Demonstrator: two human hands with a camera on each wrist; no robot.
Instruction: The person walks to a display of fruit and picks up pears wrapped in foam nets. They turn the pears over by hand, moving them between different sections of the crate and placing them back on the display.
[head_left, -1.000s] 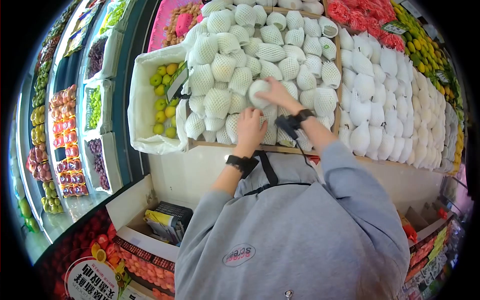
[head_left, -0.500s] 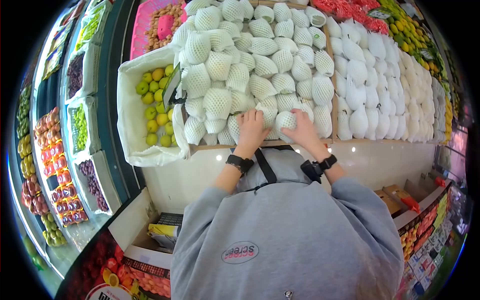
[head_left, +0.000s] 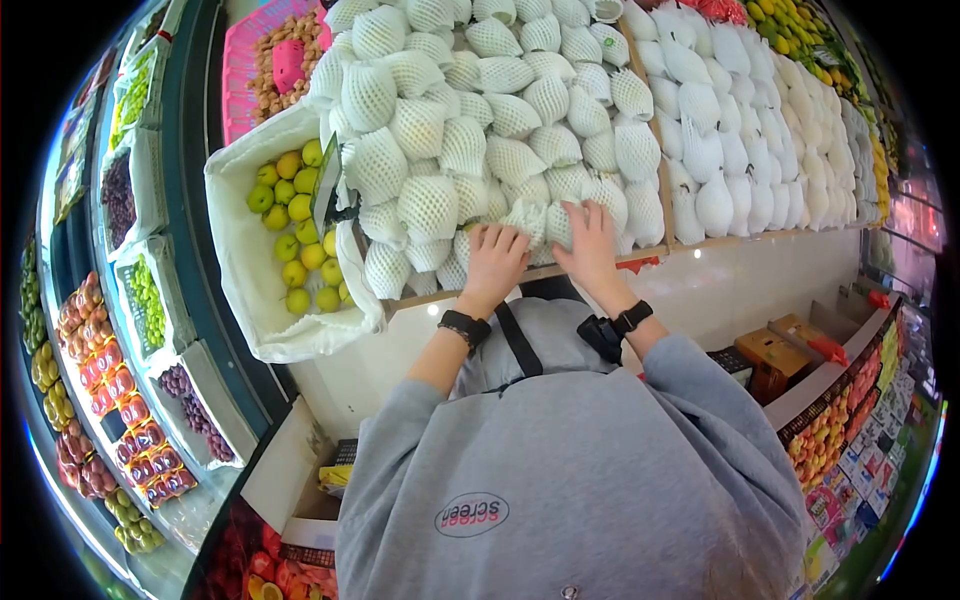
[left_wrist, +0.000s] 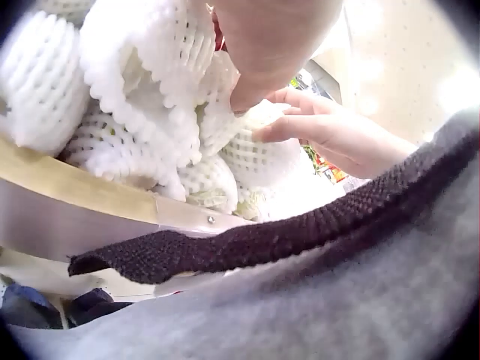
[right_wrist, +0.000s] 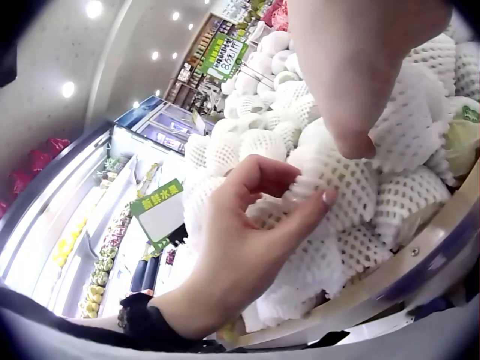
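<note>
Fruits in white foam net sleeves (head_left: pixel 417 128) fill a wooden bin. At its front edge, my left hand (head_left: pixel 497 265) pinches a loose foam net (right_wrist: pixel 341 180) between thumb and finger, as the right wrist view shows. Close beside it, my right hand (head_left: pixel 590 250) holds a netted fruit (head_left: pixel 558 228) in the front row, its fingers over the far side. In the left wrist view, fingertips of the right hand (left_wrist: pixel 345 139) lie on the netting. Part of this fruit is hidden behind the hands.
Left of the bin stands a white-lined box (head_left: pixel 235 290) of yellow-green fruits, with a dark sign at its corner. A wooden divider (head_left: pixel 648 95) separates white-wrapped fruits (head_left: pixel 717 205) on the right. Behind the box is a pink basket (head_left: pixel 240 75). The bin's front rail (left_wrist: pixel 82 180) runs below the hands.
My right hand has brought a netted fruit from higher in the pile down to the front row, beside the left hand. The left hand stays at the front edge; the head view has shifted.
</note>
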